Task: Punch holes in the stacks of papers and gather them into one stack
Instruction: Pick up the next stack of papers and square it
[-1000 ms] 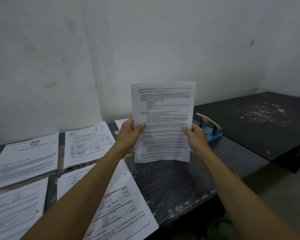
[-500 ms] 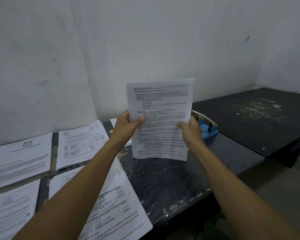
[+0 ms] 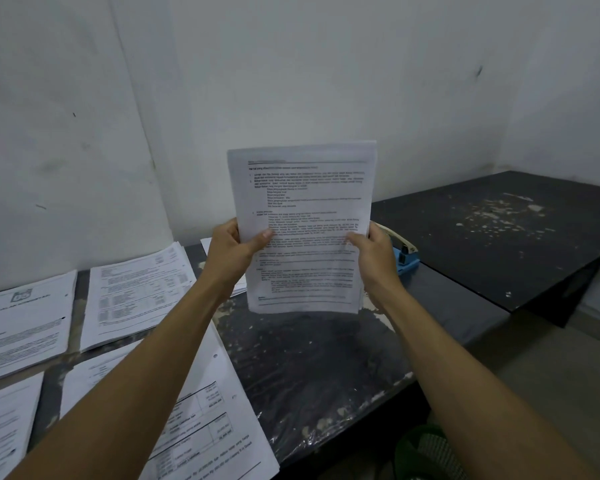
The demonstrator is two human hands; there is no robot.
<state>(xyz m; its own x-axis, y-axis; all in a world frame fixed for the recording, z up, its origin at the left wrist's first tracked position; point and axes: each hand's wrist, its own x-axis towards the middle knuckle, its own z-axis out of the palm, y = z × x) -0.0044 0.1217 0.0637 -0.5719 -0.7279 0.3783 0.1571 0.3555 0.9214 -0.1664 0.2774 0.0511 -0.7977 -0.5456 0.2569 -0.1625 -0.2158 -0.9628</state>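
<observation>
while both hands (image 3: 302, 251) grip its side edges, the stack (image 3: 303, 209) stands upright.

Head-worn view, forward and downward

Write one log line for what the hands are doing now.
left hand: grips paper stack | right hand: grips it | stack: upright above table | hole punch: behind

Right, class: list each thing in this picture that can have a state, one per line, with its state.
Held stack of papers: upright, above the table, gripped at both side edges.
Left hand: grips the stack's left edge.
Right hand: grips the stack's right edge.
Hole punch: on the table, untouched, partly hidden behind the right hand.
Nearest stack: lying flat, one punched hole visible at its right edge.
Other stacks: lying flat, separate.
</observation>
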